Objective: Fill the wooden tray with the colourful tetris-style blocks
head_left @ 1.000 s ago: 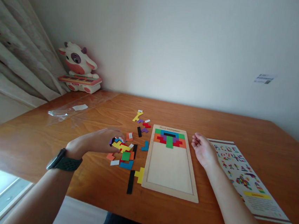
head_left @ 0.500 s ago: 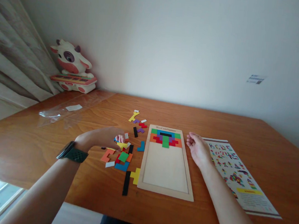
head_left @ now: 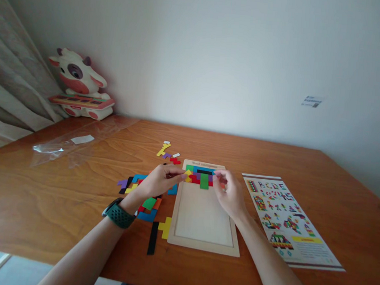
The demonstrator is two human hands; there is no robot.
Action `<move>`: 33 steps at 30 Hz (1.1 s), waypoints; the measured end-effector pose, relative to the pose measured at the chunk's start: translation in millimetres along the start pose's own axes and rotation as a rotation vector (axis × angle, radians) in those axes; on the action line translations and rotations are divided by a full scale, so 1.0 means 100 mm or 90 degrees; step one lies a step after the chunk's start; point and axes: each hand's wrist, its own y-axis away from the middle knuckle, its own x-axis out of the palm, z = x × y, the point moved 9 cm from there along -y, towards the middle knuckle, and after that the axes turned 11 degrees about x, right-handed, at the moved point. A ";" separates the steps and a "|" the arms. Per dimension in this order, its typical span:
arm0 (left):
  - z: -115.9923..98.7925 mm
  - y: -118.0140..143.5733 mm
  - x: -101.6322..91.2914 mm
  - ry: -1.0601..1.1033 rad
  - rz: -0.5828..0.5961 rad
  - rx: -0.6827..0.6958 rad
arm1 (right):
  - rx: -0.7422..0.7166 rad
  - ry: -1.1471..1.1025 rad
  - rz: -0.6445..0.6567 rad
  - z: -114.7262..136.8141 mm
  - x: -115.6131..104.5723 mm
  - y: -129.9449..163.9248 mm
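Note:
A wooden puzzle board [head_left: 204,248] lies before me, its top rows filled with coloured pieces. Among them a green puzzle piece [head_left: 204,181] sticks down in the middle. Over the board's upper left, my left hand [head_left: 162,179] pinches a yellow puzzle piece [head_left: 188,175] between thumb and fingers. My right hand [head_left: 230,193] is at the upper right edge, fingers curled together by the pieces; whatever they hold, if anything, is hidden. Loose pieces, such as a green one [head_left: 149,203] and a blue one [head_left: 147,215], lie partly under my left hand.
A printed pattern sheet [head_left: 307,248] lies to the right. Left of the board are a black bar [head_left: 153,238] and a yellow piece [head_left: 165,228]. More small pieces [head_left: 175,160] lie farther back. A clear plastic bag [head_left: 65,146] and a cow toy keyboard [head_left: 83,101] stand at the left.
My left hand has moved right from the loose pile to the board with a yellow piece. My right hand has come in over the board's right edge. The view has shifted slightly.

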 end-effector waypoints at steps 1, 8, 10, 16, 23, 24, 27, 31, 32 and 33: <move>0.05 0.00 0.08 0.042 -0.006 -0.022 | -0.041 0.015 0.028 0.11 0.06 0.05; -0.03 0.10 0.28 0.004 -0.055 -0.011 | -0.155 0.129 0.128 0.36 0.41 0.26; -0.09 0.11 0.31 0.008 -0.029 -0.001 | -0.171 0.156 0.137 0.35 0.46 0.28; -0.04 0.16 0.26 -0.086 -0.047 -0.020 | -0.190 0.190 0.130 0.36 0.46 0.29; -0.02 0.17 0.27 -0.207 -0.018 -0.026 | -0.197 0.222 0.143 0.39 0.49 0.32; -0.03 0.16 0.28 -0.220 -0.015 -0.016 | -0.200 0.227 0.145 0.39 0.50 0.32; -0.09 0.16 0.30 -0.272 -0.015 0.027 | -0.219 0.252 0.151 0.39 0.51 0.33; -0.12 0.19 0.30 -0.372 -0.028 0.066 | -0.260 0.286 0.190 0.41 0.57 0.38; -0.12 0.19 0.29 -0.392 -0.031 0.064 | -0.265 0.292 0.199 0.41 0.58 0.39; -0.10 0.20 0.28 -0.407 -0.033 0.060 | -0.267 0.298 0.206 0.41 0.59 0.39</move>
